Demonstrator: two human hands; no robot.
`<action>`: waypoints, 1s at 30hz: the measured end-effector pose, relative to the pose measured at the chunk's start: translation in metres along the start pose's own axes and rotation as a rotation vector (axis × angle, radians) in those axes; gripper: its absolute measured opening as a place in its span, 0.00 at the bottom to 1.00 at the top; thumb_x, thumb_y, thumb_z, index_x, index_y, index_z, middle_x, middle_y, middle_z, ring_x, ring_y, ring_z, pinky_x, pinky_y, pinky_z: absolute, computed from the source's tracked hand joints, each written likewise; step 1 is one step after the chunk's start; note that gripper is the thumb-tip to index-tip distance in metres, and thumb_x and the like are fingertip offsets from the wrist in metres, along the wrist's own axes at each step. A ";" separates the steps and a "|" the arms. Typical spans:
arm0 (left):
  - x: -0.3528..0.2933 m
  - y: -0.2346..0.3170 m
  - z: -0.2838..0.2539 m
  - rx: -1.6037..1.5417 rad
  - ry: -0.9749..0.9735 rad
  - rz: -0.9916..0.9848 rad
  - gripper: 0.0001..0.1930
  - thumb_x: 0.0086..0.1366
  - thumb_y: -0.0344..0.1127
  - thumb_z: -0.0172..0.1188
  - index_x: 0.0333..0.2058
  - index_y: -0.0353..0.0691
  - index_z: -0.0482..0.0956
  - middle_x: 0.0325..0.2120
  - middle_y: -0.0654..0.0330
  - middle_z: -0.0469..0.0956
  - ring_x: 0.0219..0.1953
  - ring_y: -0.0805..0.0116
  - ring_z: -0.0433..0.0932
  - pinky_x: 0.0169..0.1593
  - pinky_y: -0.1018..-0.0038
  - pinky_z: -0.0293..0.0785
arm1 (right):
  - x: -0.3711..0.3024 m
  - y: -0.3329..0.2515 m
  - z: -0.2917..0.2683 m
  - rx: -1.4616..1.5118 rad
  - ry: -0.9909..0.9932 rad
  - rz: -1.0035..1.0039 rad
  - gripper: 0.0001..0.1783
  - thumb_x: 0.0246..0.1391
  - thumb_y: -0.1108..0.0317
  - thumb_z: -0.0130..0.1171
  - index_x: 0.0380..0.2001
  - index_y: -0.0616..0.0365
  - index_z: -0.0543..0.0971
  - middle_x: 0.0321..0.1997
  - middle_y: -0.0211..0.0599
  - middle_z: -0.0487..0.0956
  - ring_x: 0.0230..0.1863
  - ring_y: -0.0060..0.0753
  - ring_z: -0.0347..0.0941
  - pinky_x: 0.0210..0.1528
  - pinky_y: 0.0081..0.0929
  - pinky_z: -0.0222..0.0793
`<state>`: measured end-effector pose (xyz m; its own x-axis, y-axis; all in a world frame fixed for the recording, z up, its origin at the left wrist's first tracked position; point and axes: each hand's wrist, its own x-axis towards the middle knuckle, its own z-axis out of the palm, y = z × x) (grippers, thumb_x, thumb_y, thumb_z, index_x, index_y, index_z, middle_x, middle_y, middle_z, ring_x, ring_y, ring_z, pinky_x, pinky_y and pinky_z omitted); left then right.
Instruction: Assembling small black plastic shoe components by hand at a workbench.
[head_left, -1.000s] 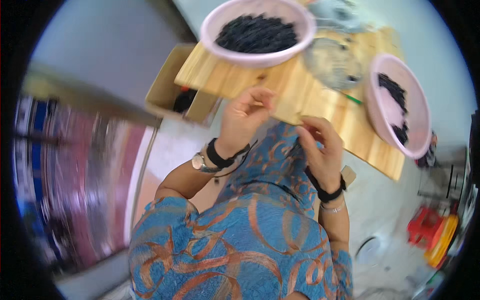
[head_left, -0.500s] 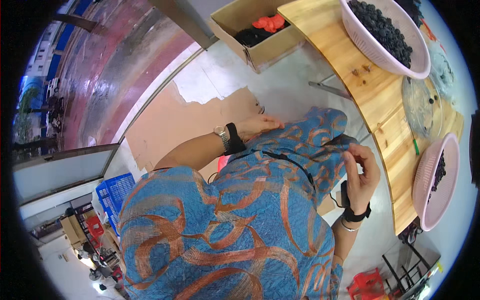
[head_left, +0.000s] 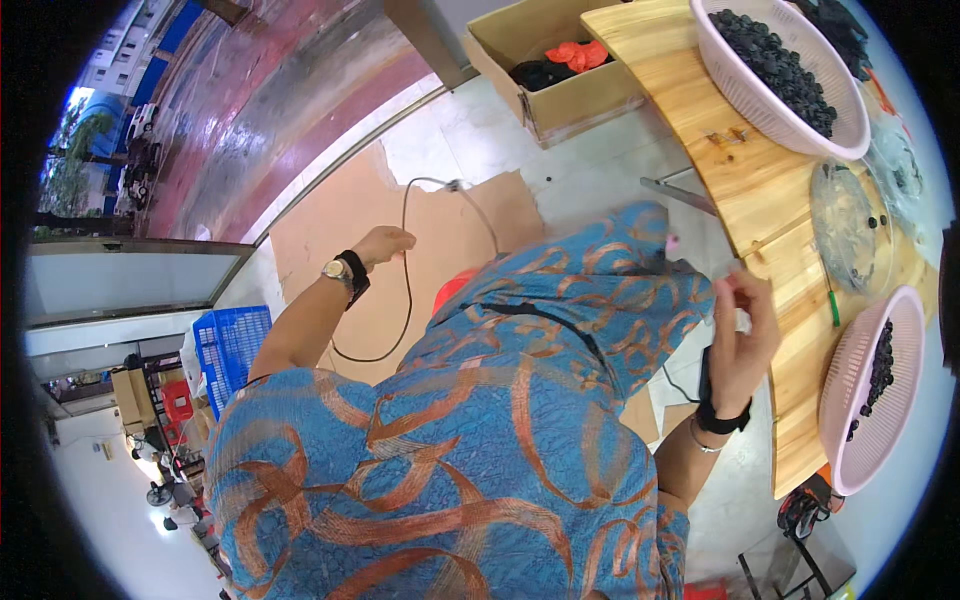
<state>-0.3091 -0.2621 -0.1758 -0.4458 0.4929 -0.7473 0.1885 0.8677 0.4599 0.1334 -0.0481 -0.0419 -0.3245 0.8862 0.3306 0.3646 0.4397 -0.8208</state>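
My left hand (head_left: 383,246) is nearer the cable (head_left: 406,268), which runs lengthwise up the view at my curled fingertips; whether they pinch it, I cannot tell. My right hand (head_left: 742,325), by the table (head_left: 795,310), curls, grip unclear.

Thin dark cable (head_left: 410,293), slack, curved, crossing at left hand's (head_left: 382,246) fingertips, grip unclear; upper stretch arcs toward 12 o'clock, thicker dark piece (head_left: 454,185) at 1; lower sags toward 6, curls to 7.
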 end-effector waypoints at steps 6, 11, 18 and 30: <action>0.051 0.053 -0.003 -0.100 0.158 0.220 0.13 0.56 0.38 0.59 0.36 0.35 0.78 0.29 0.61 0.77 0.31 0.74 0.73 0.37 0.77 0.68 | -0.008 0.019 0.029 0.126 -0.277 -0.029 0.09 0.45 0.76 0.61 0.32 0.63 0.74 0.27 0.39 0.75 0.24 0.28 0.71 0.27 0.21 0.67; 0.127 0.114 0.019 0.028 0.139 0.424 0.14 0.55 0.38 0.58 0.36 0.34 0.78 0.29 0.56 0.79 0.31 0.71 0.75 0.38 0.75 0.71 | -0.011 0.061 0.061 0.118 -0.317 0.048 0.08 0.47 0.73 0.60 0.32 0.62 0.75 0.25 0.38 0.75 0.24 0.29 0.72 0.27 0.22 0.67; 0.236 0.142 0.056 0.412 0.183 0.570 0.13 0.55 0.40 0.55 0.35 0.39 0.78 0.34 0.52 0.78 0.39 0.55 0.75 0.45 0.67 0.71 | -0.023 0.129 0.112 -0.146 -0.606 0.229 0.09 0.49 0.67 0.57 0.31 0.61 0.75 0.27 0.39 0.76 0.26 0.37 0.73 0.29 0.28 0.68; 0.404 0.138 0.124 0.764 -0.001 0.439 0.14 0.47 0.30 0.58 0.36 0.42 0.76 0.45 0.53 0.69 0.45 0.53 0.70 0.42 0.64 0.73 | -0.009 0.177 0.137 -0.135 -0.662 0.799 0.10 0.51 0.69 0.56 0.34 0.63 0.74 0.27 0.38 0.76 0.25 0.26 0.71 0.26 0.21 0.65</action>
<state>-0.3546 0.0652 -0.4739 -0.1949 0.7917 -0.5790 0.8766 0.4054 0.2592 0.0811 0.0022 -0.2542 -0.3448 0.6870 -0.6396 0.7644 -0.1899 -0.6161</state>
